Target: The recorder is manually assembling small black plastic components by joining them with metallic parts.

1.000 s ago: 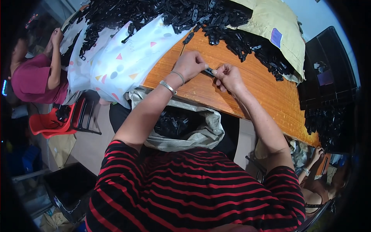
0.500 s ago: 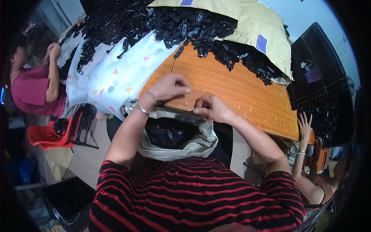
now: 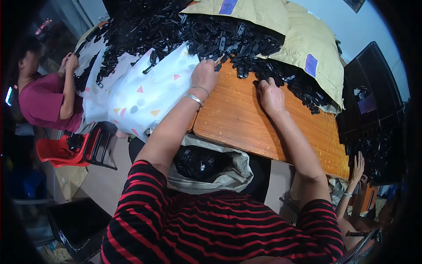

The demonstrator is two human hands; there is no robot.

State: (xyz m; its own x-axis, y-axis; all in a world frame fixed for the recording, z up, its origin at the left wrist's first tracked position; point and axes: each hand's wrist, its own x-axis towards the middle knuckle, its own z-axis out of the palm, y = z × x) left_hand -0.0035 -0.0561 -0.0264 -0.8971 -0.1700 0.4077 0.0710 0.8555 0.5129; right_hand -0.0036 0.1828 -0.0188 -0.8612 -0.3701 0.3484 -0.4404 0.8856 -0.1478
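Both my arms stretch over the brown wooden table (image 3: 246, 119) to a heap of small black plastic parts (image 3: 211, 37). My left hand (image 3: 205, 75) is closed at the near edge of the heap, beside the patterned white sheet (image 3: 140, 92); a black plastic part (image 3: 218, 67) shows at its fingertips. My right hand (image 3: 271, 96) is further right, fingers pinched on a black plastic part at the edge of the pile, partly hidden by the fingers. In front of my body, an open woven sack (image 3: 239, 169) holds more black parts (image 3: 200, 163).
Large yellowish paper sacks (image 3: 325, 57) lie on the far right of the heap. A person in a maroon shirt (image 3: 41, 103) works at the left, near a red chair (image 3: 61, 149). Another person's hand (image 3: 358, 167) reaches to black parts at the right. A black bin (image 3: 79, 224) stands lower left.
Both my hands have moved from the table's near edge above the sack forward to the heap. They were close together and are now apart, each at black parts.
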